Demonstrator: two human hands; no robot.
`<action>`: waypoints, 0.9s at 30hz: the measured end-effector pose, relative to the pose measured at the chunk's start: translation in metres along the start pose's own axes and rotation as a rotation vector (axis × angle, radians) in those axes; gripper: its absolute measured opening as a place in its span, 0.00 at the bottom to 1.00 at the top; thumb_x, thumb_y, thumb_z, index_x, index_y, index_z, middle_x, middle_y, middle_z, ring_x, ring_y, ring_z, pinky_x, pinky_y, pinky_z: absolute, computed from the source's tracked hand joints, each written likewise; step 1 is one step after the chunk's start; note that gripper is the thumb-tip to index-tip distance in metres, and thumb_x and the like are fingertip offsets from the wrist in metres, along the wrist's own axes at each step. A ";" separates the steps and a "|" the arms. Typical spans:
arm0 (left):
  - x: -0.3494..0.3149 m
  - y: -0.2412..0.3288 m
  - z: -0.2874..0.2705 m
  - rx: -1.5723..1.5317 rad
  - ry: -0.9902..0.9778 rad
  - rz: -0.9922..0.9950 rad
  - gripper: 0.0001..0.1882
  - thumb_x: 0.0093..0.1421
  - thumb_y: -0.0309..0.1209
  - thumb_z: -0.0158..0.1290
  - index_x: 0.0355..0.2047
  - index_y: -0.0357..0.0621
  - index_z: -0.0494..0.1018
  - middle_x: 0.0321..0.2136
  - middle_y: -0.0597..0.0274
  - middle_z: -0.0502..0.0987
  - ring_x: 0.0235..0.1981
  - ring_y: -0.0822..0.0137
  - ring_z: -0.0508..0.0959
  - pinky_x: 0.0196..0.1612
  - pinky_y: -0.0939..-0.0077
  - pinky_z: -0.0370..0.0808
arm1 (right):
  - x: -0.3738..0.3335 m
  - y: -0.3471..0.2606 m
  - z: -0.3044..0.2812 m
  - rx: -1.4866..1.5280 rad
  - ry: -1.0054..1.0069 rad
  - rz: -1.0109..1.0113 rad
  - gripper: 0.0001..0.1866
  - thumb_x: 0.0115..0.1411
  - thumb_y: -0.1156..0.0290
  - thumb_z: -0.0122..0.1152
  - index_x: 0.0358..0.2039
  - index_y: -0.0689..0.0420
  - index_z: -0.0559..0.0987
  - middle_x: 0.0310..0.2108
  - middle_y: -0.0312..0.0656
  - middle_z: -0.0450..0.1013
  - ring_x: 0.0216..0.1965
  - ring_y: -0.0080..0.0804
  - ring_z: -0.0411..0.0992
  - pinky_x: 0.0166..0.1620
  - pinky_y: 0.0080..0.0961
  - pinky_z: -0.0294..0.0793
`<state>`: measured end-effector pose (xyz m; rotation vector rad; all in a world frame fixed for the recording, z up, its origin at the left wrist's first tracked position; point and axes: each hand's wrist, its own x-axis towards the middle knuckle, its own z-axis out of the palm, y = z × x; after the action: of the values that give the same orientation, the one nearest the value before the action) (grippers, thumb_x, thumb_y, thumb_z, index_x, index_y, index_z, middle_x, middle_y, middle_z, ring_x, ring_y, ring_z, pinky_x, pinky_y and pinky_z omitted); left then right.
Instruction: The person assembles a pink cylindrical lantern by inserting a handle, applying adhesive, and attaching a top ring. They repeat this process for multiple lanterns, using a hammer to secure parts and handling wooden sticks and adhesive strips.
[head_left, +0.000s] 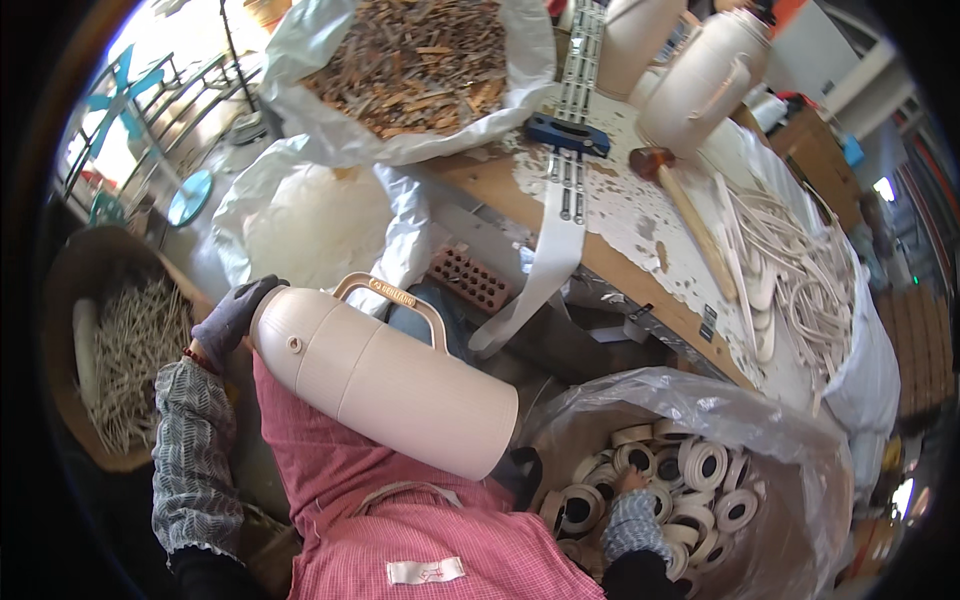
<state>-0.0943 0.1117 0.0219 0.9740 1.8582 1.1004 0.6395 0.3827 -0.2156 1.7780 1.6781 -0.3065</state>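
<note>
A beige thermos jug body [400,390] with a loop handle lies tilted across my lap, its rounded shoulder to the left and its flat end to the right. My left hand [232,318], in a grey glove, is closed around the jug's narrow upper end. Down at the right, my right hand [630,482] reaches among beige plastic rings [737,509] with dark centres. They fill a clear plastic bag [770,420] beside my knees. The fingers of that hand are mostly hidden, so I cannot see whether they grip a ring.
On the worktable [630,225] are a mallet [690,215], a pile of beige strips [800,270], upright jugs [700,85] and a strip of printed labels [570,185] under a blue block. White sacks [300,220] stand ahead; a box of thin sticks [135,350] sits left.
</note>
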 end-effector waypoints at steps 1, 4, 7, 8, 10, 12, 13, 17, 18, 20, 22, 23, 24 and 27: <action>-0.007 -0.008 0.009 -0.118 0.038 -0.102 0.18 0.69 0.38 0.41 0.47 0.37 0.74 0.42 0.56 0.78 0.44 0.66 0.76 0.49 0.72 0.72 | 0.008 0.010 0.019 -0.014 -0.024 0.009 0.32 0.63 0.63 0.57 0.65 0.53 0.58 0.64 0.51 0.57 0.63 0.54 0.57 0.61 0.56 0.59; -0.028 -0.021 0.033 -0.329 0.145 -0.319 0.26 0.70 0.48 0.41 0.45 0.35 0.74 0.38 0.60 0.78 0.39 0.70 0.76 0.47 0.73 0.73 | 0.005 0.023 0.031 -0.063 0.094 0.028 0.28 0.64 0.64 0.56 0.62 0.52 0.61 0.62 0.50 0.59 0.61 0.53 0.59 0.62 0.54 0.55; -0.037 -0.062 0.049 -0.473 0.292 -0.254 0.26 0.67 0.51 0.46 0.44 0.36 0.75 0.38 0.62 0.78 0.37 0.72 0.75 0.44 0.74 0.73 | 0.011 0.032 0.027 -0.039 0.168 -0.033 0.26 0.59 0.67 0.60 0.57 0.53 0.66 0.58 0.50 0.64 0.58 0.53 0.61 0.62 0.53 0.53; -0.035 -0.062 0.051 -0.506 0.322 -0.295 0.25 0.67 0.50 0.48 0.43 0.36 0.75 0.36 0.65 0.78 0.35 0.74 0.74 0.40 0.77 0.72 | 0.011 0.032 0.021 -0.003 0.195 -0.068 0.25 0.57 0.68 0.62 0.55 0.54 0.68 0.56 0.50 0.67 0.57 0.53 0.62 0.62 0.53 0.53; -0.034 -0.059 0.049 -0.462 0.366 -0.254 0.25 0.67 0.50 0.47 0.43 0.36 0.75 0.34 0.65 0.78 0.34 0.74 0.74 0.38 0.78 0.72 | 0.003 0.025 0.011 0.104 0.289 -0.166 0.23 0.51 0.71 0.64 0.49 0.57 0.74 0.47 0.51 0.74 0.56 0.52 0.63 0.60 0.51 0.55; -0.027 -0.044 0.051 -0.354 0.395 -0.169 0.24 0.67 0.49 0.47 0.43 0.37 0.75 0.33 0.65 0.77 0.33 0.74 0.74 0.37 0.79 0.70 | -0.006 0.021 -0.002 0.334 0.309 -0.216 0.22 0.52 0.76 0.61 0.50 0.57 0.72 0.43 0.48 0.75 0.46 0.45 0.70 0.52 0.41 0.66; -0.030 -0.041 0.047 -0.377 0.416 -0.189 0.24 0.67 0.49 0.47 0.43 0.37 0.75 0.33 0.65 0.77 0.32 0.73 0.74 0.36 0.79 0.71 | -0.018 0.011 -0.025 0.537 0.219 -0.211 0.22 0.53 0.78 0.60 0.50 0.57 0.71 0.42 0.46 0.75 0.43 0.40 0.73 0.49 0.36 0.70; -0.040 -0.035 0.041 -0.393 0.588 -0.116 0.26 0.66 0.50 0.47 0.45 0.37 0.74 0.33 0.63 0.78 0.30 0.73 0.75 0.32 0.77 0.72 | -0.114 -0.021 -0.135 1.469 0.093 -0.852 0.22 0.52 0.81 0.56 0.50 0.60 0.70 0.40 0.40 0.75 0.39 0.26 0.74 0.44 0.23 0.73; -0.045 -0.040 0.039 -0.374 0.642 -0.044 0.25 0.66 0.50 0.47 0.45 0.37 0.74 0.33 0.63 0.78 0.30 0.73 0.75 0.32 0.77 0.72 | -0.133 -0.027 -0.154 1.598 -0.066 -0.927 0.21 0.53 0.80 0.56 0.50 0.61 0.71 0.41 0.42 0.75 0.41 0.28 0.74 0.45 0.24 0.74; -0.055 -0.049 0.021 -0.609 0.594 -0.103 0.24 0.67 0.48 0.46 0.47 0.38 0.74 0.34 0.61 0.79 0.31 0.72 0.77 0.34 0.76 0.74 | -0.159 -0.035 -0.176 1.789 -0.341 -0.978 0.19 0.56 0.73 0.56 0.49 0.61 0.72 0.46 0.46 0.75 0.47 0.33 0.75 0.52 0.30 0.74; -0.065 -0.064 0.006 -0.643 0.583 -0.161 0.23 0.68 0.47 0.45 0.47 0.39 0.74 0.35 0.61 0.79 0.31 0.71 0.77 0.34 0.76 0.74 | -0.208 -0.084 -0.189 1.766 -0.575 -1.175 0.31 0.58 0.47 0.59 0.51 0.61 0.71 0.47 0.49 0.74 0.47 0.36 0.75 0.53 0.35 0.75; -0.069 -0.070 -0.001 -0.657 0.573 -0.180 0.22 0.68 0.46 0.44 0.47 0.39 0.74 0.35 0.61 0.79 0.31 0.71 0.77 0.34 0.76 0.74 | -0.225 -0.112 -0.202 1.623 -0.868 -1.281 0.31 0.60 0.47 0.59 0.52 0.61 0.70 0.48 0.49 0.73 0.49 0.35 0.74 0.52 0.35 0.76; -0.077 -0.095 -0.008 -0.669 0.704 -0.092 0.23 0.68 0.47 0.44 0.47 0.39 0.74 0.35 0.60 0.79 0.32 0.70 0.77 0.35 0.76 0.74 | -0.231 -0.148 -0.196 1.364 -0.907 -0.970 0.25 0.63 0.57 0.58 0.54 0.60 0.69 0.49 0.46 0.71 0.52 0.32 0.71 0.53 0.37 0.75; -0.124 -0.123 -0.019 -0.546 0.773 -0.017 0.26 0.69 0.49 0.41 0.49 0.37 0.73 0.40 0.57 0.79 0.38 0.67 0.79 0.42 0.72 0.75 | -0.293 -0.243 -0.163 0.542 0.123 -1.800 0.21 0.61 0.68 0.60 0.54 0.57 0.72 0.48 0.43 0.70 0.49 0.39 0.70 0.54 0.33 0.69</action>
<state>-0.0862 -0.0451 -0.0564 0.2099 1.9256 2.0265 0.3214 0.2362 0.0052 -0.0408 2.9760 -1.4626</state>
